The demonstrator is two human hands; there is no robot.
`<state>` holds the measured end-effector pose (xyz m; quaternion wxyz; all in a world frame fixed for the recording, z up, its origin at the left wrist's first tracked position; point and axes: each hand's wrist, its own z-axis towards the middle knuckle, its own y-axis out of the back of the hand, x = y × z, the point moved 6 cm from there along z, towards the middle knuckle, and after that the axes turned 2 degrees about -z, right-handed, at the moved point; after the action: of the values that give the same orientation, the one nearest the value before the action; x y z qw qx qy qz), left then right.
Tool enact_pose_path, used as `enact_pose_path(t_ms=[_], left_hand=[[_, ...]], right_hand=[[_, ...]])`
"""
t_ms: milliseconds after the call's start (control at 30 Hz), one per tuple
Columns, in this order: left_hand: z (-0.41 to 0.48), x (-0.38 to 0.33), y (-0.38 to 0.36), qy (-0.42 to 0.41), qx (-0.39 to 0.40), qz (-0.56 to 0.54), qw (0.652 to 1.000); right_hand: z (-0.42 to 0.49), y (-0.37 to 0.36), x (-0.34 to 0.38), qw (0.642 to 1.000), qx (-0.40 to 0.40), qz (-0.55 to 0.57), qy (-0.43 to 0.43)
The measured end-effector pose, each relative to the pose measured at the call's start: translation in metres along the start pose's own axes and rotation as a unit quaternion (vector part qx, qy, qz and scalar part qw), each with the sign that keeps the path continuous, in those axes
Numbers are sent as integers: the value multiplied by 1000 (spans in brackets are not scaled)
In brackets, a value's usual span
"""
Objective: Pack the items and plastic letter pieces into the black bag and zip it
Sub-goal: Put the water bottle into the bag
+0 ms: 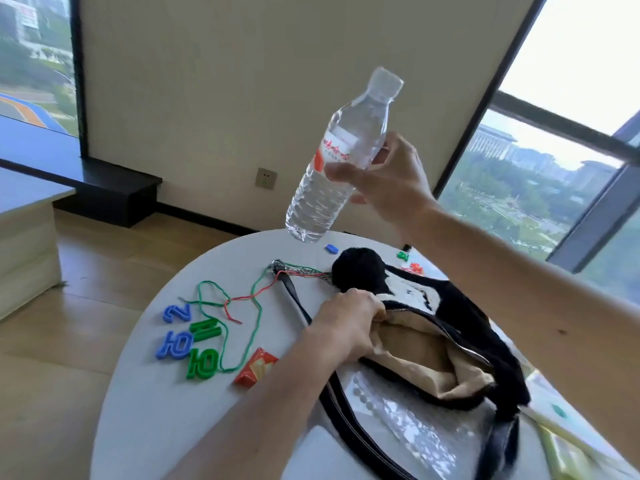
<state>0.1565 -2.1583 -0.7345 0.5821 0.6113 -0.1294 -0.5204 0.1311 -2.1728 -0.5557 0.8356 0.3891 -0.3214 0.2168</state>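
A fuzzy black bag (460,306) with a tan lining lies unzipped on the round white table (156,403). My left hand (349,323) grips the bag's near rim by the zipper and holds the mouth apart. My right hand (388,174) holds a clear water bottle (343,157) tilted in the air above the far side of the table. Blue and green plastic letter pieces (188,341) lie in a group at the table's left. A small red box (256,367) rests beside them. More small pieces (410,263) sit behind the bag.
Green and red strings (239,306) loop across the table next to a metal chain (304,271) and the bag's black strap (349,410). A clear plastic sheet (408,427) lies under the bag. Wooden floor, a low cabinet at left, and large windows surround the table.
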Motion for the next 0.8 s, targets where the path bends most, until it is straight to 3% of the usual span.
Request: enact_pose_path(t_ms=[167, 367, 567, 800], left_hand=[[0, -2, 5, 22, -28, -39, 999], [4, -18, 12, 14, -110, 5, 994], [4, -31, 17, -24, -114, -35, 993], [1, -47, 25, -77, -121, -70, 987]], right_hand=[[-53, 99, -23, 999, -33, 19, 5], [-122, 146, -63, 996, -82, -22, 5], [-160, 154, -96, 991, -132, 5, 35], [-166, 112, -115, 992, -47, -64, 94]])
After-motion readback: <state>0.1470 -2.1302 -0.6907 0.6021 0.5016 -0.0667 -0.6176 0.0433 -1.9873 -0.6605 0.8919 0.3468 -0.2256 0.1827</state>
